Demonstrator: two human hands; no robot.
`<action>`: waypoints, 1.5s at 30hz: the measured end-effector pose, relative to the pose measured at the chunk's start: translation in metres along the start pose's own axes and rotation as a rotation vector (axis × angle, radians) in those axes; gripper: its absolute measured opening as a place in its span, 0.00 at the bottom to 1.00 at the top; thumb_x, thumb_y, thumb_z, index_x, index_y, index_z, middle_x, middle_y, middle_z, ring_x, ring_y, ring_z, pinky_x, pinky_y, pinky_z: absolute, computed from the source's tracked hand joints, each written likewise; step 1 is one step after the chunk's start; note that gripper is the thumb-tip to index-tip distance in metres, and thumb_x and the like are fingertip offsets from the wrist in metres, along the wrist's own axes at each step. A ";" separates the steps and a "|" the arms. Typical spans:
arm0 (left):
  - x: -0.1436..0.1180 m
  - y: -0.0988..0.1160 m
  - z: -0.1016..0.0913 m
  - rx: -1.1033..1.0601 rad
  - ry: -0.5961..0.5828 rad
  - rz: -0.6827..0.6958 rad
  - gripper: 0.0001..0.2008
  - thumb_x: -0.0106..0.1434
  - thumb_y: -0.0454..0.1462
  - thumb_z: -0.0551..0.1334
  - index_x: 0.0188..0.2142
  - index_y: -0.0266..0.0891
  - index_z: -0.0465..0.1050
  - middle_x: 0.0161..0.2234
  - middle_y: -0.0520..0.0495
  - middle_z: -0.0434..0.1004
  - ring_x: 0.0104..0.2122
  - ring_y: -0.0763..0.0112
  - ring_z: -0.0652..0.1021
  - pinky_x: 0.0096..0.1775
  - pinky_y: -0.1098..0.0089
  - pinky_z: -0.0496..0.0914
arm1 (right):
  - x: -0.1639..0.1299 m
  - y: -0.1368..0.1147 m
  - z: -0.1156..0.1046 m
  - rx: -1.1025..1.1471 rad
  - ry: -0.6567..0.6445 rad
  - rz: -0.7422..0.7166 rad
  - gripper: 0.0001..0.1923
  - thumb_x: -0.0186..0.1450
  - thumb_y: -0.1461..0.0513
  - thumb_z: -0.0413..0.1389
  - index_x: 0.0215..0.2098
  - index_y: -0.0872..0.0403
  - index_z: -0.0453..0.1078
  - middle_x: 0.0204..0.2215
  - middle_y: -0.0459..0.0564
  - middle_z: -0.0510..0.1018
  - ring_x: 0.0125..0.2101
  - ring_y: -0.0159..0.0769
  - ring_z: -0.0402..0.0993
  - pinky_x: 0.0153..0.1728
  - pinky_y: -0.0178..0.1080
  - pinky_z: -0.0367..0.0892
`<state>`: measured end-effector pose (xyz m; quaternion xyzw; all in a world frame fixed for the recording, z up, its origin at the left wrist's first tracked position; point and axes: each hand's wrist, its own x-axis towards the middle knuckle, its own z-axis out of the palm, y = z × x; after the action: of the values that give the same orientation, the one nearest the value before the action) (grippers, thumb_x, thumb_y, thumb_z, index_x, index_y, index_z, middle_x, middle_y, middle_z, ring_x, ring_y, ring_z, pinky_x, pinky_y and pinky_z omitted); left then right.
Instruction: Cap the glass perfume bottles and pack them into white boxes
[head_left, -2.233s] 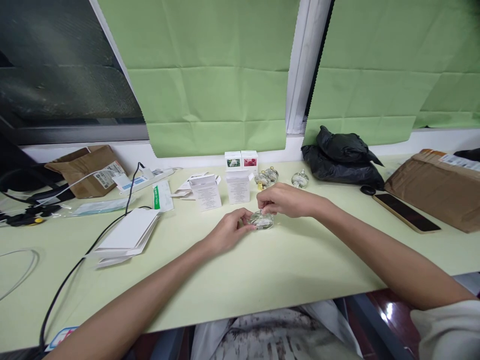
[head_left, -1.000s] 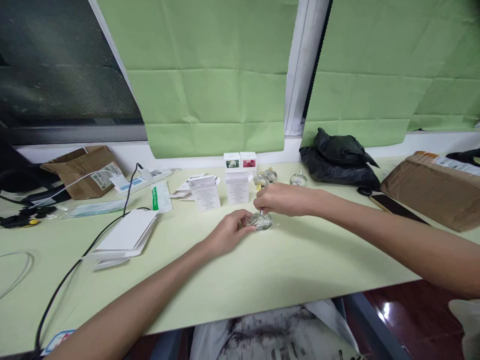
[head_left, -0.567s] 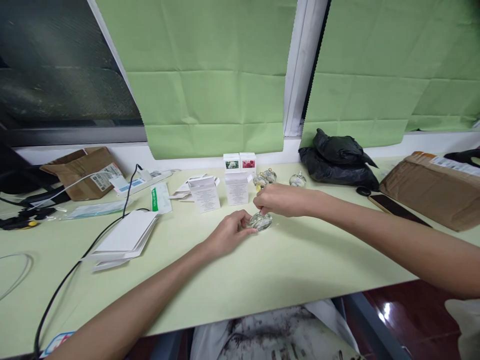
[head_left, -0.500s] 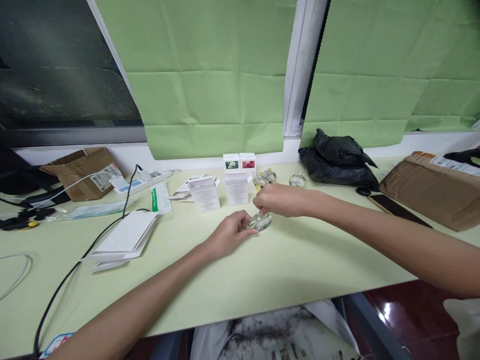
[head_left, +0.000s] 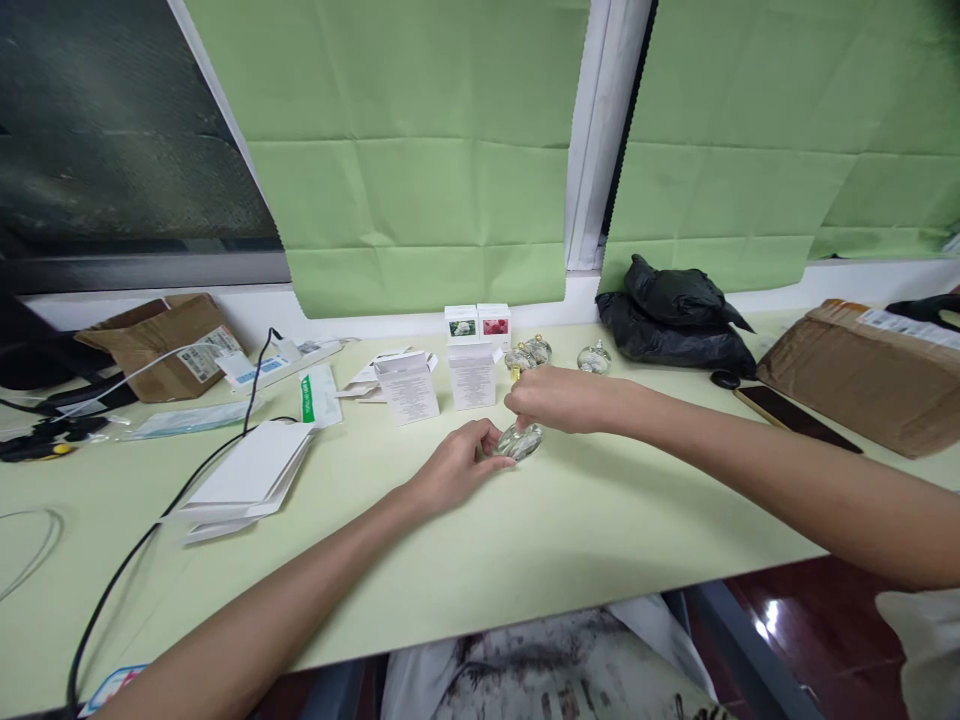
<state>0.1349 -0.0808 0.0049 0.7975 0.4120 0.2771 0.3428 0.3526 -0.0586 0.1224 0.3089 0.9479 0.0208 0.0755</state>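
Observation:
A small clear glass bottle [head_left: 525, 444] with a faceted, rounded body rests on the table. My left hand [head_left: 463, 462] is closed round its left side, thumb in front and fingers behind. Over the bottle's top, my right hand [head_left: 551, 398] is pinched shut. A small gold-coloured piece [head_left: 516, 375] pokes out beside its fingers; the bottle's neck is hidden under them. Just behind stand similar glass bottles [head_left: 534, 350] with gold tops, and another glass bottle [head_left: 594, 357] sits apart to the right. Two white printed cartons [head_left: 472, 378] stand to the left of these.
Two small boxes with flower pictures [head_left: 478, 325] stand at the wall. Folded white cartons [head_left: 251, 470] and a black cable [head_left: 142, 545] lie at left. Black plastic bags [head_left: 675, 320], a phone [head_left: 796, 418] and a brown parcel [head_left: 862, 375] are at right.
Both hands keep their places on the bottle, with hardly any visible movement. The whole view has shifted very slightly.

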 end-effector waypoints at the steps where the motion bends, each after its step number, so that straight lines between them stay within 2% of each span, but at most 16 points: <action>1: 0.000 0.000 0.000 0.000 -0.002 -0.001 0.15 0.65 0.48 0.69 0.38 0.41 0.70 0.33 0.52 0.76 0.30 0.69 0.72 0.34 0.69 0.64 | 0.000 0.001 0.001 0.005 0.005 -0.014 0.07 0.70 0.70 0.58 0.34 0.61 0.77 0.33 0.58 0.83 0.30 0.36 0.72 0.29 0.38 0.50; 8: 0.000 0.001 -0.002 -0.005 -0.010 -0.008 0.13 0.66 0.47 0.69 0.40 0.42 0.72 0.34 0.52 0.76 0.30 0.69 0.72 0.34 0.69 0.64 | 0.000 0.006 0.003 -0.034 0.042 -0.075 0.09 0.72 0.67 0.58 0.33 0.59 0.74 0.30 0.53 0.79 0.28 0.33 0.66 0.30 0.37 0.49; 21: 0.000 0.000 -0.001 -0.003 0.001 0.019 0.13 0.67 0.47 0.67 0.43 0.41 0.75 0.36 0.50 0.76 0.32 0.68 0.72 0.34 0.68 0.65 | 0.003 0.000 -0.005 -0.065 -0.001 -0.186 0.08 0.66 0.76 0.58 0.35 0.60 0.74 0.34 0.52 0.79 0.30 0.33 0.71 0.30 0.36 0.51; 26: 0.000 0.001 -0.001 -0.007 0.000 0.029 0.13 0.67 0.47 0.66 0.44 0.41 0.75 0.37 0.49 0.76 0.32 0.67 0.72 0.34 0.68 0.65 | 0.004 0.000 -0.009 -0.061 -0.035 -0.130 0.08 0.66 0.76 0.58 0.32 0.60 0.75 0.30 0.52 0.79 0.30 0.34 0.69 0.30 0.37 0.50; 32: -0.001 0.003 -0.002 -0.004 -0.012 0.013 0.13 0.68 0.47 0.66 0.45 0.41 0.75 0.38 0.49 0.77 0.32 0.68 0.72 0.34 0.68 0.65 | 0.000 0.009 -0.003 0.110 0.009 -0.057 0.10 0.68 0.70 0.59 0.28 0.58 0.72 0.25 0.48 0.77 0.25 0.31 0.62 0.29 0.37 0.47; 35: 0.000 0.003 -0.002 -0.002 -0.010 0.008 0.13 0.68 0.47 0.66 0.44 0.41 0.75 0.37 0.50 0.77 0.32 0.68 0.72 0.34 0.68 0.65 | 0.000 0.009 -0.001 0.088 0.034 -0.098 0.10 0.68 0.71 0.58 0.29 0.58 0.71 0.24 0.47 0.75 0.25 0.31 0.63 0.29 0.37 0.47; 41: 0.000 0.000 -0.001 0.008 0.010 0.007 0.13 0.67 0.47 0.67 0.41 0.40 0.73 0.34 0.51 0.74 0.31 0.68 0.71 0.33 0.68 0.63 | 0.005 0.000 -0.008 -0.045 -0.005 -0.169 0.10 0.63 0.77 0.57 0.31 0.59 0.71 0.28 0.49 0.76 0.28 0.32 0.63 0.30 0.36 0.49; 45: 0.000 -0.001 -0.001 0.001 0.015 0.004 0.14 0.67 0.48 0.67 0.40 0.40 0.72 0.33 0.52 0.73 0.30 0.69 0.70 0.32 0.69 0.63 | 0.005 0.002 -0.008 -0.031 0.005 -0.201 0.12 0.63 0.78 0.57 0.29 0.57 0.68 0.27 0.46 0.74 0.28 0.31 0.60 0.30 0.36 0.48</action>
<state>0.1339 -0.0802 0.0047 0.7963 0.4132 0.2836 0.3387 0.3485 -0.0539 0.1302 0.2109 0.9738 0.0284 0.0797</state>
